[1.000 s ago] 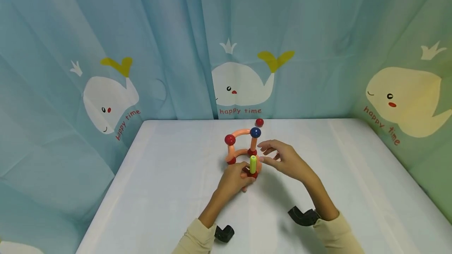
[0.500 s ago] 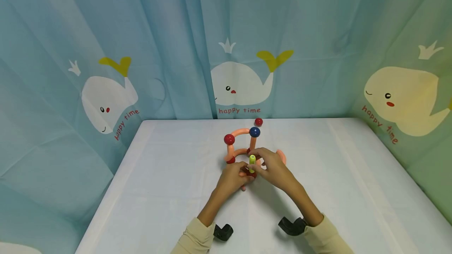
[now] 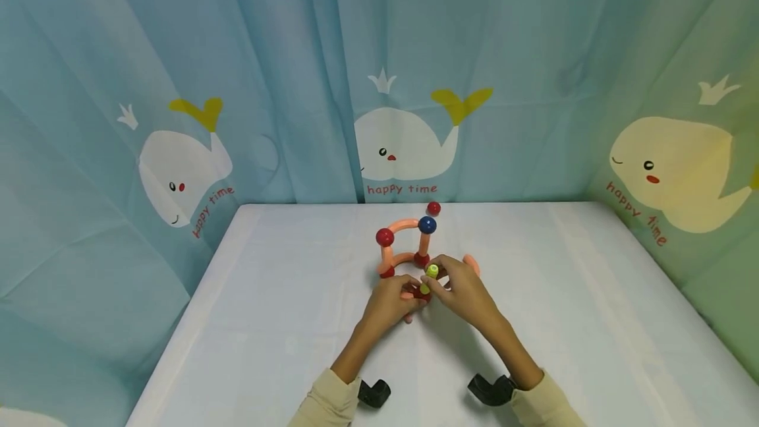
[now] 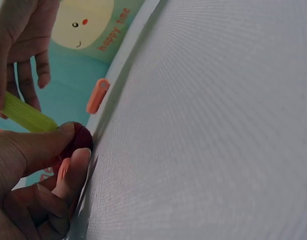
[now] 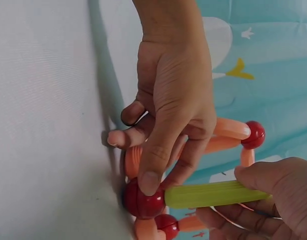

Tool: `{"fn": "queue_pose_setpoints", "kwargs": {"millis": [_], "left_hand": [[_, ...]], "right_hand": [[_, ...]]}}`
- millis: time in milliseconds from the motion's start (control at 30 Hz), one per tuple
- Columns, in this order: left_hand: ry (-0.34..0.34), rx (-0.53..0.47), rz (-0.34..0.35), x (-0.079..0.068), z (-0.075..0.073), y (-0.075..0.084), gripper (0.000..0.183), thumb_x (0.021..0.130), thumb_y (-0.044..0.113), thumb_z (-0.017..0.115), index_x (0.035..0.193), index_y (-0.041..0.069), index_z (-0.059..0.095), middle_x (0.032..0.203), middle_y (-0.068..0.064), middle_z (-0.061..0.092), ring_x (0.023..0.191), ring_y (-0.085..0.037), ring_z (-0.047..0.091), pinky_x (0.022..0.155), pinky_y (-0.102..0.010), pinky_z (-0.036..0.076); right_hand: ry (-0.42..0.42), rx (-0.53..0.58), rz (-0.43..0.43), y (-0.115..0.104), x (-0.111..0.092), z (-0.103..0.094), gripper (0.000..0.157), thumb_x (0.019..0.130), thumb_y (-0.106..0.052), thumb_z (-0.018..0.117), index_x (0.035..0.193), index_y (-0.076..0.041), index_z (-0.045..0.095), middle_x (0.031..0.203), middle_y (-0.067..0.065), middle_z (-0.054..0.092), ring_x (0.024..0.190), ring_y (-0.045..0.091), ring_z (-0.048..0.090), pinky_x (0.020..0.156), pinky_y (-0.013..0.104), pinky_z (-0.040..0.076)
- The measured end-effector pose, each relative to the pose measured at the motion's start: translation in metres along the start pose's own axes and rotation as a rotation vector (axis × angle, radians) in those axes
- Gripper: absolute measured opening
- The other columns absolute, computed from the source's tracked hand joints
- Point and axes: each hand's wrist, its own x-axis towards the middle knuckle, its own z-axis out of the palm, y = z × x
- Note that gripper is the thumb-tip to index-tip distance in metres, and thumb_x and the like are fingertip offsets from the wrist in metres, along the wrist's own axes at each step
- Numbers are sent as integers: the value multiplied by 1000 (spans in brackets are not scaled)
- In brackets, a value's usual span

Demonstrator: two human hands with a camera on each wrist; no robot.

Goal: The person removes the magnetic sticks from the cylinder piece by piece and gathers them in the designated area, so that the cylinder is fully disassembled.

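My left hand point(image 3: 387, 305) pinches a red ball point(image 5: 143, 204) low on the table, at the near corner of a frame of orange rods and balls. A yellow-green rod point(image 5: 206, 194) stands out from that ball, tilting right in the head view. My right hand point(image 3: 468, 292) pinches this rod near its upper end, between thumb and fingers. Behind the hands, the frame has a blue ball point(image 3: 427, 225) and a red ball point(image 3: 385, 237) on top, joined by a curved orange rod point(image 3: 404, 223). My fingers partly hide the frame's near side.
A loose red ball point(image 3: 433, 208) lies at the table's back edge. One orange piece point(image 4: 98, 95) lies apart, just beyond my right hand. The white table point(image 3: 267, 321) meets a blue curtain point(image 3: 296, 84) with printed whales behind.
My right hand has moved left and taken hold of the yellow-green rod. The rod was upright and now leans right. An orange piece shows beside my right hand. My left hand stays put.
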Motion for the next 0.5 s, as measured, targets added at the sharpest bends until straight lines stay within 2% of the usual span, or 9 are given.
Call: {"fn": "queue_pose_setpoints", "kwargs": {"millis": [133, 367, 500], "left_hand": [[-5, -3, -8, -1, 1, -1, 31, 80, 27, 81, 107, 15, 72, 85, 4, 72, 50, 0, 51, 56, -18, 42], [15, 23, 10, -1, 2, -2, 30, 78, 29, 82, 105, 18, 73, 85, 6, 72, 61, 3, 51, 58, -18, 41], [16, 25, 10, 0, 1, -2, 29, 79, 30, 82, 104, 17, 73, 81, 8, 71, 58, 3, 50, 57, -18, 41]], "right_hand": [[3, 30, 14, 5, -4, 5, 16, 84, -13, 76, 93, -6, 65, 84, 0, 68, 81, 18, 68, 62, 29, 56], [-10, 37, 10, 12, -7, 12, 17, 81, -9, 79, 89, -8, 64, 84, 0, 68, 82, 20, 71, 61, 21, 53], [-23, 67, 16, 14, -5, 13, 17, 81, -8, 78, 89, -8, 64, 84, 0, 68, 82, 21, 72, 63, 22, 55]]}}
